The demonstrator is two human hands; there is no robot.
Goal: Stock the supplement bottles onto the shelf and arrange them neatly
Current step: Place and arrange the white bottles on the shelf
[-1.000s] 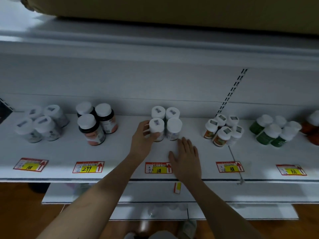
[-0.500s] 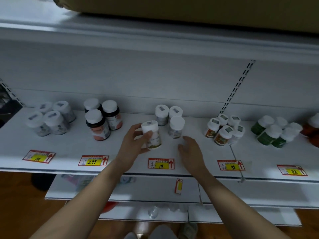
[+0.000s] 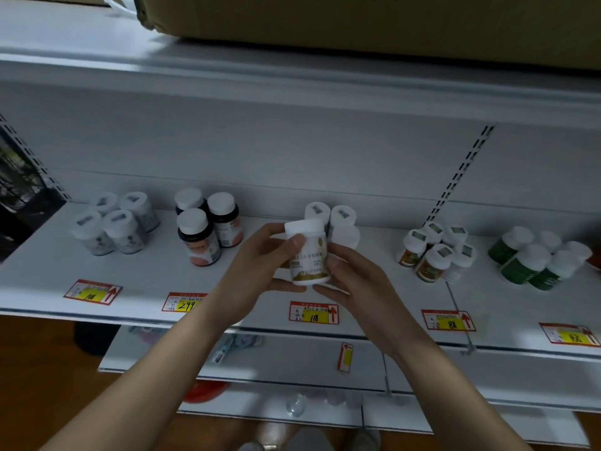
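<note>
Left hand (image 3: 260, 265) gripping a white bottle (image 3: 308, 255) from its left side, thumb curled across the label front, fingers wrapped behind and one under the base. Right hand (image 3: 356, 283) closing on the same bottle from the right, fingertips pressing its lower right side. Bottle being held clear of the white shelf (image 3: 156, 275), tilted slightly, above the middle price tag; white cap on top, white label with gold trim and a small gold seal, print too blurred for reading.

Standing on the shelf, left to right:
- Four pale bottles (image 3: 113, 222) with white caps bearing small grey stickers, clustered above a red and yellow price tag (image 3: 92, 291) reading 108.
- Three dark bottles (image 3: 208, 227) with white caps and pinkish labels, clustered above a price tag (image 3: 183, 302) reading 299, partly covered by the left forearm.
- Three white bottles (image 3: 341, 222) of the held kind, just behind the hands, above a price tag (image 3: 313, 313) reading 118.
- A cluster of small white-capped bottles (image 3: 435, 252) with orange and green labels, above a price tag (image 3: 448, 320) reading 88.
- A cluster of green bottles (image 3: 540, 255) with white caps, above a price tag (image 3: 569, 334) with blurred figures.

Resting overhead on the upper shelf: a brown cardboard box (image 3: 357, 17). Hanging on the lower shelf edge: one more small red and yellow tag (image 3: 345, 357), unreadable.
</note>
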